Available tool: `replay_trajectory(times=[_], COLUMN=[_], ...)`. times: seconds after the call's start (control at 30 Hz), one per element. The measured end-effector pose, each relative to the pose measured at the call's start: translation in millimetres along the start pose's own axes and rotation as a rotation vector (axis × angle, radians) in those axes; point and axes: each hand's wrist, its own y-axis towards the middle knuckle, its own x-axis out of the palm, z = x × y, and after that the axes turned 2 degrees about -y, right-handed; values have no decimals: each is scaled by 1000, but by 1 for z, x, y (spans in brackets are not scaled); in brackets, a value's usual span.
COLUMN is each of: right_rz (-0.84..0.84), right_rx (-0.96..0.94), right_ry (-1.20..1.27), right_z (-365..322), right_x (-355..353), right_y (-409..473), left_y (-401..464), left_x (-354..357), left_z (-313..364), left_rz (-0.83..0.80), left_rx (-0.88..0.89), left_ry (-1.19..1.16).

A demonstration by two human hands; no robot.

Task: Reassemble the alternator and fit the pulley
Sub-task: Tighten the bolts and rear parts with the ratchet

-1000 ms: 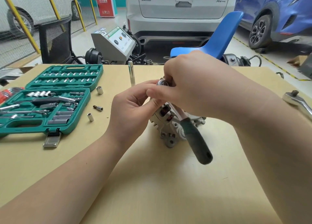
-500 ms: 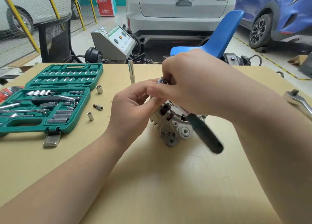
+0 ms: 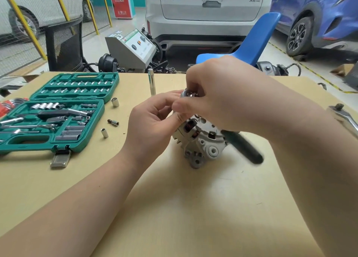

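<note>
Your right hand [image 3: 222, 94] covers the top of the alternator [image 3: 199, 140], so the pulley end is mostly hidden; only a small round metal head [image 3: 187, 93] shows at your fingertips, and what it sits on cannot be made out. That hand's fingers curl down around this ratchet head. The ratchet's dark handle [image 3: 244, 148] sticks out below your wrist toward the right, blurred. Your left hand [image 3: 153, 123] is curled against the alternator's upper left side, thumb and fingers gripping the part under the metal head.

The alternator stands on a pale wooden table [image 3: 174, 208], near its middle. Beyond the far edge are a concrete floor, a silver car [image 3: 209, 11], a blue car [image 3: 319, 14], a blue plastic chair [image 3: 251, 42] and a grey test box [image 3: 133, 49].

At the left lies an open green socket case [image 3: 56, 111], cut by the frame edge. Loose sockets [image 3: 114, 102] lie between it and your left hand, and an extension bar [image 3: 151, 83] stands upright behind. A second ratchet [image 3: 342, 115] lies at the right edge, partly cut off.
</note>
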Motion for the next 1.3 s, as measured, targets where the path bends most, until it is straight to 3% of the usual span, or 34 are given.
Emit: replay_trajectory(times=[0.2,0.47,0.63,0.97,1.17,1.3], right_rz=[-38,25,42,18,-110,-108], right_rx=[-46,23,-24,-36,-84,-102], right_ry=[74,-49,-8,160,238,311], right_z=[7,4,0,9,20,21], right_x=[-6,1,1,-4,-9,-9], right_y=[1,3,2,2,3,3], left_y=[1,-1,0,-2,-3,-2], left_x=[-3,-1,-3,-3,-6,-8], left_z=[3,-5,-3,-2,-1,-1], left_rz=[-77,24,17,90,95,74], left_rx=[72,10,5,76,72,94], left_ry=[69,17,-35,136,184,206])
